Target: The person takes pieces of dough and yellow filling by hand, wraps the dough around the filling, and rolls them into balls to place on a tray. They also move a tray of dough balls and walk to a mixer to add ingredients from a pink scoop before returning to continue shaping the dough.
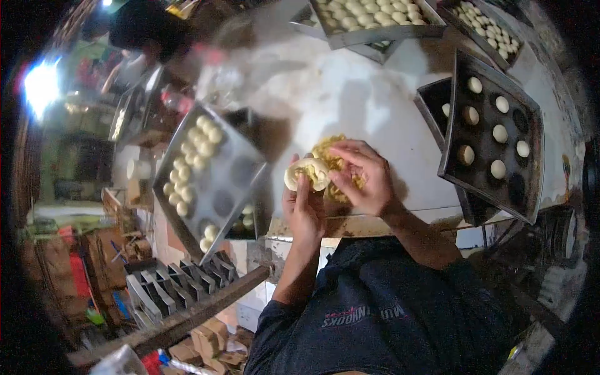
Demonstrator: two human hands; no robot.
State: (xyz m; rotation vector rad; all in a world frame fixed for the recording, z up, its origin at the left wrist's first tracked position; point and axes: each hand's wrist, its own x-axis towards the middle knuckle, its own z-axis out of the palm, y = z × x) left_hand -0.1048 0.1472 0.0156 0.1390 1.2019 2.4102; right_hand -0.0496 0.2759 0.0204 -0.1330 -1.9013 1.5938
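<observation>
A flattened round of pale dough lies across the fingers of my left hand, whose thumb presses on the yellow crumbly filling at its middle. Just to the right is my right hand, its thumb and fingers apart near the dough's edge. I cannot make out anything held in it. Beneath and behind both hands sits a heap of the same yellow filling on the worktable, partly hidden by them.
The pale worktable carries floury patches. Left of me is a metal tray with several dough balls. A dark tray of spaced dough balls rests over another tray at right. Fuller trays stand at the back. A metal rack is lower left.
</observation>
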